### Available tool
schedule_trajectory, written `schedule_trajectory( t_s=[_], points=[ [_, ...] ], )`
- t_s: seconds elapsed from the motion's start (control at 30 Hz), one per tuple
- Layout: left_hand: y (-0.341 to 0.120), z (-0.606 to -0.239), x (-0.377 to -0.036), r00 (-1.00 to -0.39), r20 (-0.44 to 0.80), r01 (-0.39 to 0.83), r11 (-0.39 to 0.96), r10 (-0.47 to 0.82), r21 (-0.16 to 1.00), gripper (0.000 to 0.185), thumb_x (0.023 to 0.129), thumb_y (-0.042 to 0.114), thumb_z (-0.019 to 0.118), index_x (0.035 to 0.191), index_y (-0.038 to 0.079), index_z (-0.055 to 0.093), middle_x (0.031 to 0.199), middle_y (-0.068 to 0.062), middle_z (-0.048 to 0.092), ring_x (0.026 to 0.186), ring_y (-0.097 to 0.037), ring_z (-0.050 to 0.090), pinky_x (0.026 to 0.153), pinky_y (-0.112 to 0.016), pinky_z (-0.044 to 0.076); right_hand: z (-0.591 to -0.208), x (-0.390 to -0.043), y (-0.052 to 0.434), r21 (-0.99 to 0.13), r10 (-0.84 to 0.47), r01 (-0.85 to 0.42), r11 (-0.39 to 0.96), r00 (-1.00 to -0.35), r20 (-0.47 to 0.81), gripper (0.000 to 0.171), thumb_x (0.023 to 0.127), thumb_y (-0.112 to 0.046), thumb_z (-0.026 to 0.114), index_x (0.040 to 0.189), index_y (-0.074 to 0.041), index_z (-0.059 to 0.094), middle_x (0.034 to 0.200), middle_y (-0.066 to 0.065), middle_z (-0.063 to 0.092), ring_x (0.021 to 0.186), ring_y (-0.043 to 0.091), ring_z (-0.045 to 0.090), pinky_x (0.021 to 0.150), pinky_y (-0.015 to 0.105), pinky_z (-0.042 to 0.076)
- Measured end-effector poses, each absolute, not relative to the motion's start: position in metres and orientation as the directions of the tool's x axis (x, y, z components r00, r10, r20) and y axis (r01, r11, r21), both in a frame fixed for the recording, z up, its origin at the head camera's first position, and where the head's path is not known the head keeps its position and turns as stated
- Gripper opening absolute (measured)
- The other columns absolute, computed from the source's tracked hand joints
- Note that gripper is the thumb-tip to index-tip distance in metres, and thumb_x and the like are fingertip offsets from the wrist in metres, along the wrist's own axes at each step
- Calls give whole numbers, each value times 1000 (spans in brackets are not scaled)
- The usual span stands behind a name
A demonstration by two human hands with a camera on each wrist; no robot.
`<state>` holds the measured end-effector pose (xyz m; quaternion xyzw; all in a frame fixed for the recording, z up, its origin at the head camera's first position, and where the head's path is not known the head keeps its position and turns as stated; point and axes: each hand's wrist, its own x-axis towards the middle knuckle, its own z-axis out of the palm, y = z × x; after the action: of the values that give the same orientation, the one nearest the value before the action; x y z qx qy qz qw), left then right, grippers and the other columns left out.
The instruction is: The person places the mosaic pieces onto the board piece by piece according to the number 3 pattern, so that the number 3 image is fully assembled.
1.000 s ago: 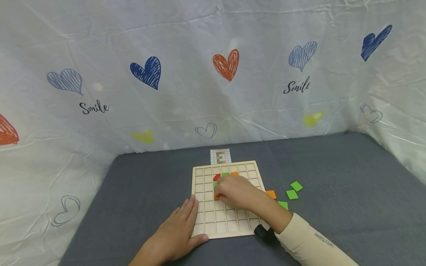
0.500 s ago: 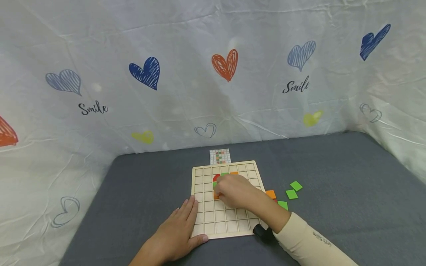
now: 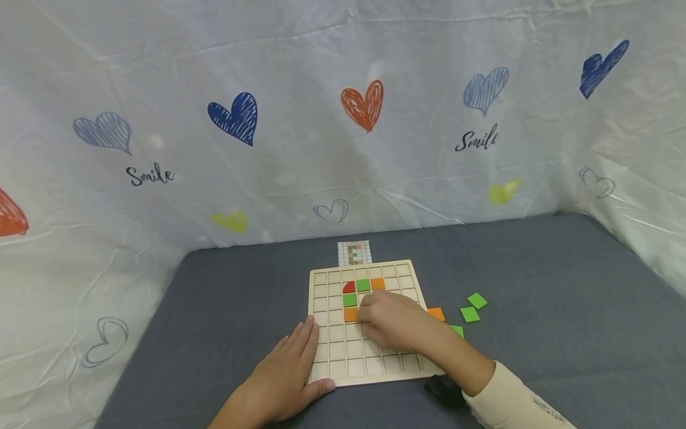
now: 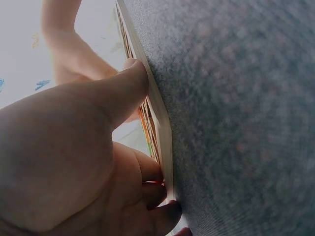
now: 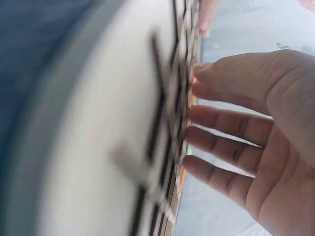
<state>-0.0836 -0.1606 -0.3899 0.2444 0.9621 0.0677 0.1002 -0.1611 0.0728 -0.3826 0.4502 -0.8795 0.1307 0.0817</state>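
Note:
A pale wooden grid board (image 3: 354, 348) lies on the dark grey table. Set in its cells are a red quarter-round tile (image 3: 349, 288), two green tiles, one being the upper green tile (image 3: 362, 285), and two orange tiles, including the left orange tile (image 3: 351, 314). My left hand (image 3: 284, 369) rests at the board's near left corner, fingers straight along the side and thumb on the front edge. Over the middle of the board is my right hand (image 3: 393, 322), its fingertips at the surface just right of the left orange tile. In the right wrist view its fingers (image 5: 231, 118) are extended, with nothing seen between them.
Loose green tiles (image 3: 470, 314) and an orange tile (image 3: 436, 313) lie right of the board, some partly behind my right forearm. A printed pattern card (image 3: 354, 253) sits at the board's far edge. A white curtain (image 3: 300, 149) with hearts hangs behind the table.
My right hand has moved slightly right and toward me, off the left orange tile, which now shows fully in its cell. The left hand has stayed in place.

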Motion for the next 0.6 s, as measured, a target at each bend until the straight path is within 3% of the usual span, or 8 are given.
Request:
schedule_trajectory(
  t_s=[0.23, 0.47, 0.6],
  points=[
    [-161, -389, -84, -860, -166, 455, 872, 483, 179, 90, 84, 68, 32, 143, 0, 18, 148, -15, 10, 134, -30, 14, 101, -49, 25, -387, -154, 102, -137, -745, -802, 581, -592, 308, 12, 82, -11, 59, 74, -20, 63, 87, -8, 56, 81, 9, 51, 66, 26, 46],
    [-161, -391, -84, -856, -196, 450, 876, 479, 173, 91, 84, 68, 32, 144, 1, 17, 149, -14, 8, 134, -29, 12, 102, -48, 24, -385, -152, 146, -161, -675, -733, 661, -674, 301, 14, 81, -8, 60, 81, -19, 67, 89, -8, 58, 82, 8, 53, 68, 28, 47],
    [-161, -391, -85, -857, -212, 443, 881, 470, 165, 91, 84, 68, 32, 144, 3, 15, 149, -13, 7, 134, -27, 10, 103, -47, 23, -378, -159, 174, -190, -623, -663, 724, -747, 231, 16, 80, -5, 60, 84, -18, 68, 88, -7, 61, 81, 9, 55, 66, 29, 47]
  ],
)
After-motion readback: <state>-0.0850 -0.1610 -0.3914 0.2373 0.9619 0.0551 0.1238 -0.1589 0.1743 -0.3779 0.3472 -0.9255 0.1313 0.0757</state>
